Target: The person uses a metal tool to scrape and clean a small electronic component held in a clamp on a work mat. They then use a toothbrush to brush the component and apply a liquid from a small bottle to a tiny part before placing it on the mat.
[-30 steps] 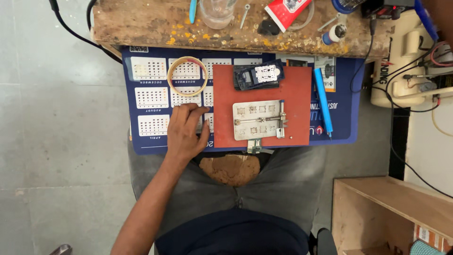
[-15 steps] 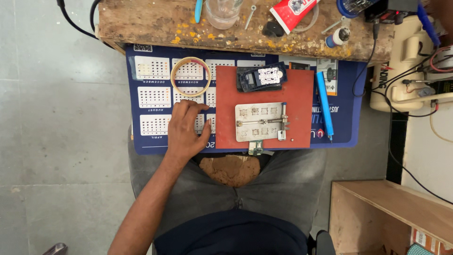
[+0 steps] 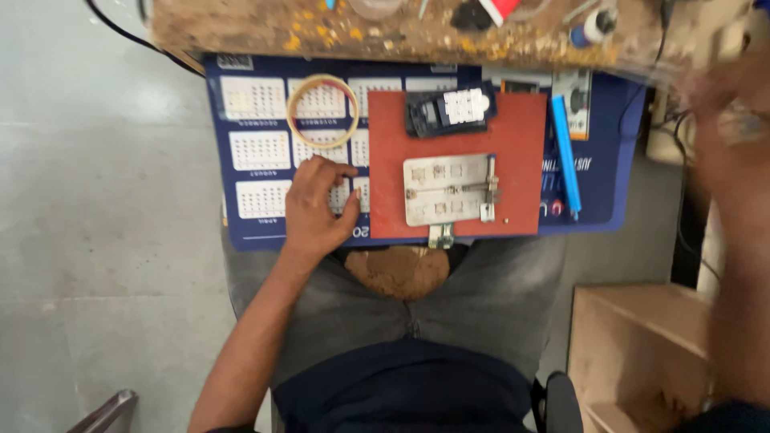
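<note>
blue mat (image 3: 249, 228) under left hand (image 3: 317, 210)

Bare red mat (image 3: 513, 128) beside the metal holder (image 3: 446, 189); tape ring (image 3: 322, 111) crowds left.

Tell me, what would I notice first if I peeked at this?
The bright red mat in the middle of the blue calendar sheet, with a silver metal holder on it. The left hand rests beside the mat, below a ring of tape. The right hand is a blur at the right edge.
</note>
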A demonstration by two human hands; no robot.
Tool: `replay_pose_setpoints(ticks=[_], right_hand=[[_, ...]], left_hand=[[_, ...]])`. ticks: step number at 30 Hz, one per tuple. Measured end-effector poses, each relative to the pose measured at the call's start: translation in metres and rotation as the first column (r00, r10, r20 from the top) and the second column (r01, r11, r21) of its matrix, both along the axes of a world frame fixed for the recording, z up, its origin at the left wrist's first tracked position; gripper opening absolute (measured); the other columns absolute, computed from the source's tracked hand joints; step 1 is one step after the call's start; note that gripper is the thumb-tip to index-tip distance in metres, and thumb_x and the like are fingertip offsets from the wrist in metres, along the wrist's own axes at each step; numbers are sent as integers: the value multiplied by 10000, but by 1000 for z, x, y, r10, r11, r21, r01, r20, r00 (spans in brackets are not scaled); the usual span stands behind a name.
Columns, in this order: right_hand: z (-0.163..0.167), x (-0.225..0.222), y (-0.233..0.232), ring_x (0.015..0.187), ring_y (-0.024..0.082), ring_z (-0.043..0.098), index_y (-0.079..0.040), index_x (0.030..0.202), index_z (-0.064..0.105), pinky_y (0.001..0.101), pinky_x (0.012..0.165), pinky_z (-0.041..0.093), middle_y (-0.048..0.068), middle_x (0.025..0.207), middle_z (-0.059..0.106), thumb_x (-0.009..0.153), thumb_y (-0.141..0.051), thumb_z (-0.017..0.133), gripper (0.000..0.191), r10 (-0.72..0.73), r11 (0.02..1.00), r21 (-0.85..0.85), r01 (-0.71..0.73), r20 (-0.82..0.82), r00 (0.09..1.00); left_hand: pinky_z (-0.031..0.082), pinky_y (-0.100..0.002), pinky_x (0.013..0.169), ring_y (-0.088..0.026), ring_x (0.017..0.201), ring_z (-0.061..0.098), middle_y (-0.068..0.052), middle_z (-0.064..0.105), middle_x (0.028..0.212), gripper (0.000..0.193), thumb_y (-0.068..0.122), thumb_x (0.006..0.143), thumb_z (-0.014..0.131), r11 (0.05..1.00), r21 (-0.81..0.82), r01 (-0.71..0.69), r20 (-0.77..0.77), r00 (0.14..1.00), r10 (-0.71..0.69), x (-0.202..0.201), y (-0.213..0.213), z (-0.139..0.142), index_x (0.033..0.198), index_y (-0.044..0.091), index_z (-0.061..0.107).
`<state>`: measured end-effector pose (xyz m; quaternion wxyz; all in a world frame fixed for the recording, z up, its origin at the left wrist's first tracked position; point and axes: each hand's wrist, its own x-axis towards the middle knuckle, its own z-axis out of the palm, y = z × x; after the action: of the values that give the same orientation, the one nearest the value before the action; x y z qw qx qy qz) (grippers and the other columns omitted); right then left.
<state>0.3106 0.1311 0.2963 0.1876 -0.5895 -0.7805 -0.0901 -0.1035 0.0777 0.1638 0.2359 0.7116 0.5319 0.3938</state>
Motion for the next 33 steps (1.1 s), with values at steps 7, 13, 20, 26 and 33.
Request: replay_pose_setpoints(ticks=[7,13,20,26,33], right_hand=[[-113,-73,-188,840,236,727,20,973,742,303,742,561,140,976,721,878,21,847,141,-59,996,-84,17,-531,846],[-130,-117,-210,829,239,720,34,942,727,309,716,564,140,957,708,833,73,846,166,-121,990,-125,57,-592,797],[-139,-119,-213,752,234,672,30,912,738,324,662,529,118,893,687,802,84,862,174,-49,995,-96,-1,-515,856],[-138,-124,-209,740,226,655,20,896,737,332,652,522,103,885,683,798,79,864,171,-26,997,-82,-18,-499,866],[-142,-123,-211,734,223,647,15,900,733,336,647,513,100,878,684,801,83,863,177,-29,997,-81,-13,-504,863]], left_hand=[[481,-433,884,-326,1032,568,-123,586,1100,282,62,846,767,988,54,146,-59,988,-143,6,-6,5,1116,61,683],[394,-534,1178,-403,1380,444,-164,490,1410,433,128,877,802,980,70,186,-84,980,-180,21,0,2,1272,53,643],[326,-519,1243,-378,1471,344,-142,411,1505,490,163,958,812,983,56,173,-16,985,-173,20,3,-12,1378,61,581],[317,-519,1239,-368,1468,345,-141,414,1541,488,168,951,812,985,51,166,-12,986,-165,19,2,-14,1371,64,586],[319,-512,1250,-355,1479,343,-129,413,1501,492,179,963,818,985,59,159,-26,987,-158,19,1,-16,1384,74,585]])
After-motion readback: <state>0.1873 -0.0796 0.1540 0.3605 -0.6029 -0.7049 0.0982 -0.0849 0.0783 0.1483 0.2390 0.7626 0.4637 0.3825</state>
